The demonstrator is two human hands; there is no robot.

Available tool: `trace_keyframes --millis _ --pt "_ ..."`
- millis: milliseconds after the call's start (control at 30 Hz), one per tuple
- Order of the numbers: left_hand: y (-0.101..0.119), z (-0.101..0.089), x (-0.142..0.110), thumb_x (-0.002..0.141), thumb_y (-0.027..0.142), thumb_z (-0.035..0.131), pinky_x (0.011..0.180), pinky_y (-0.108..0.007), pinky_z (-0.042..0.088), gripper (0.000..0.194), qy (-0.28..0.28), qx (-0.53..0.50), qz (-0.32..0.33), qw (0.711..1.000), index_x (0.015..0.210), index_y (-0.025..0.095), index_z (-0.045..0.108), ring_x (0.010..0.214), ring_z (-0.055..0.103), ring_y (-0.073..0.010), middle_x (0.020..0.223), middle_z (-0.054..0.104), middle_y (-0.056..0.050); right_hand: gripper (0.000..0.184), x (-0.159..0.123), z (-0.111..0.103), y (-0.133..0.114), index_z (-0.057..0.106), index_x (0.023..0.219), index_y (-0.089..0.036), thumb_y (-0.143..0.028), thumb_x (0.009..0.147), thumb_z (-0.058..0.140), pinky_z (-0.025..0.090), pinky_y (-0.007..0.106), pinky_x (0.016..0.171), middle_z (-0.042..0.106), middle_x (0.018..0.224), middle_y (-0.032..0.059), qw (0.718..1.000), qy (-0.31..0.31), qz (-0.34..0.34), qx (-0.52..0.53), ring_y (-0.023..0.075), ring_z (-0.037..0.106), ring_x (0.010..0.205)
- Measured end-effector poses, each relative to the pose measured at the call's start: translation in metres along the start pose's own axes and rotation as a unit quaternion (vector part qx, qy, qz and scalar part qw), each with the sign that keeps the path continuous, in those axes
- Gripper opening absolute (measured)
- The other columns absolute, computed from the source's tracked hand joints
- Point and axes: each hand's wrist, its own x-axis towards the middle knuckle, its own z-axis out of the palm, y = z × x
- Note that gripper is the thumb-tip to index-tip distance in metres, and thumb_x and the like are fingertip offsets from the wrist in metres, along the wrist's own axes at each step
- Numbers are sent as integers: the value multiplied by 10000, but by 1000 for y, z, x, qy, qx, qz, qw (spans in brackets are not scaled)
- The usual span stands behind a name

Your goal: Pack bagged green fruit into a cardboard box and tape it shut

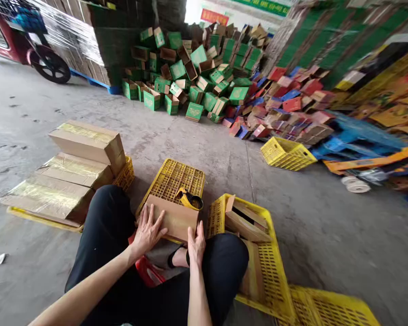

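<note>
A closed brown cardboard box (173,218) lies on an upturned yellow plastic crate (185,171) between my knees. My left hand (148,232) rests flat on the box's left part with its fingers spread. At the right end, my right hand (196,242) grips the corner, thumb on the near side and fingers along the end. Just behind the box, a yellow tape dispenser (187,198) sits on the crate. To my right, a yellow crate (272,253) holds an open-topped box (246,222) and another cardboard piece (253,271).
Taped boxes (85,140) are stacked on yellow crates at my left. Heaps of green boxes (193,111) and red and blue boxes (292,104) lie ahead. Another yellow crate (287,154), a blue pallet (353,136) and an orange pallet jack (370,162) stand to the right.
</note>
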Motion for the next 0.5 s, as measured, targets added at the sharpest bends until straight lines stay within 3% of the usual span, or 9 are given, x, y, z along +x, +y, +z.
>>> trace_keyframes --millis 133,267,400,500 --pt "9 2 0 938 483 714 1197 -689 312 692 5 -6 -1 1000 1572 316 492 1574 34 -538 1765 -11 -125 785 -15 7 7 598 1373 -109 -694 851 572 566 430 998 682 1362 237 998 59 6 27 338 685 1228" --pt "11 2 2 933 504 715 1200 -700 296 696 -2 -13 -2 1000 1573 361 482 1577 6 -535 1770 -3 -92 683 -19 7 4 693 1263 -125 -689 915 525 558 430 982 731 1264 213 995 87 -40 -34 331 706 1151" --pt "12 4 3 939 522 698 1196 -703 295 676 -15 -16 3 1000 1566 381 488 1581 23 -528 1768 58 -97 727 -12 5 -1 702 1303 -103 -689 958 446 525 444 1032 705 1281 224 990 75 -97 -75 323 681 1173" --pt "22 8 5 941 545 687 1197 -698 291 691 -34 -23 28 999 1577 383 468 1586 76 -510 1755 140 -120 775 -8 6 1 677 1362 -82 -693 960 420 529 433 1024 680 1280 235 991 61 -91 -77 316 680 1155"
